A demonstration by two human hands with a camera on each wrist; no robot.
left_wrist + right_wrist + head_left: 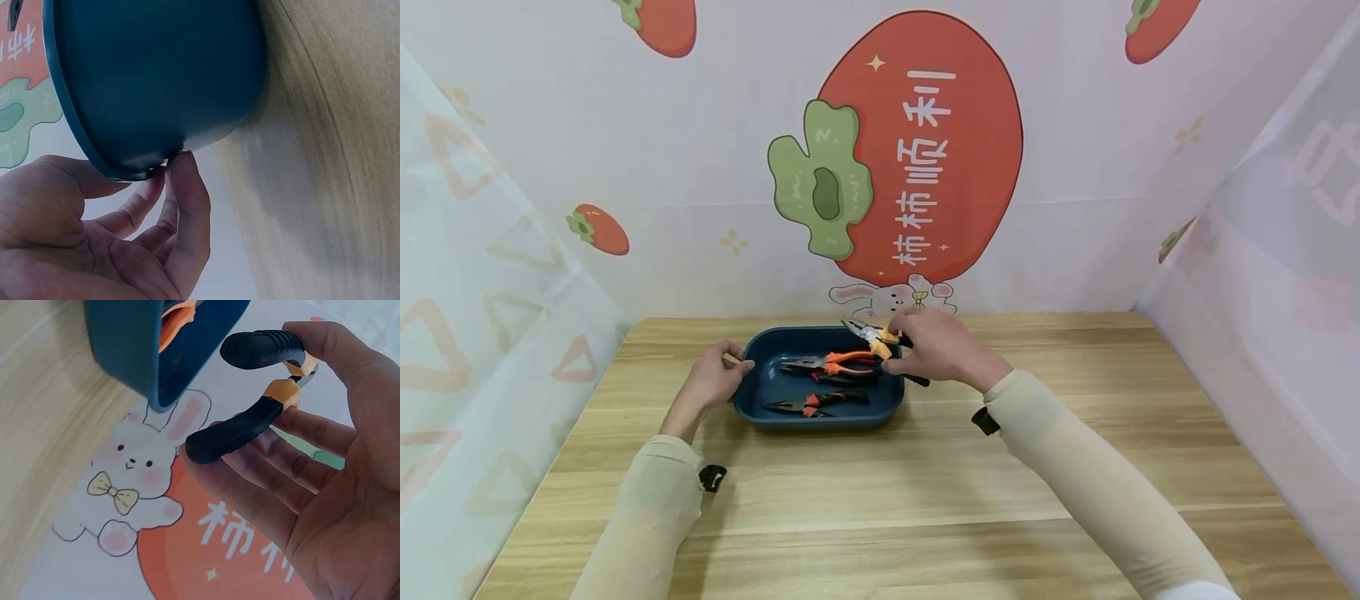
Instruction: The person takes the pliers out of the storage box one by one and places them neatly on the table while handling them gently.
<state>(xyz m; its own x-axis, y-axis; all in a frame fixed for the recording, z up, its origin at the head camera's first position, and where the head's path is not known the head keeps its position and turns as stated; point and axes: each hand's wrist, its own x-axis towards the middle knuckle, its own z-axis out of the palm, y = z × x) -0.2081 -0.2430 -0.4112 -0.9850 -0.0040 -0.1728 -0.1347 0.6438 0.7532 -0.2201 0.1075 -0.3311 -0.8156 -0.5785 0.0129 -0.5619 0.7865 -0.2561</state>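
A dark blue oblong basin [820,424] stands at the back of the wooden table. At its left end my left hand [713,379] pinches the rim, thumb on top and fingers beneath, as the left wrist view of the basin [162,69] shows. Above the basin's right end, my right hand [943,343] holds combination pliers [880,337] with yellow-and-black handles, their nose pointing left. In the right wrist view the black handles [240,432] spread apart between thumb and fingers. Inside the basin lie orange-handled pliers [835,364], partly covering a black-and-red pair [850,378], and black-and-orange long-nose pliers [820,402] nearer the front.
A white cloth backdrop [700,167] with printed persimmons and a rabbit rises directly behind the table [880,500]. Similar pale cloths hang along the left and right sides. Bare wood lies in front of the basin and to its right.
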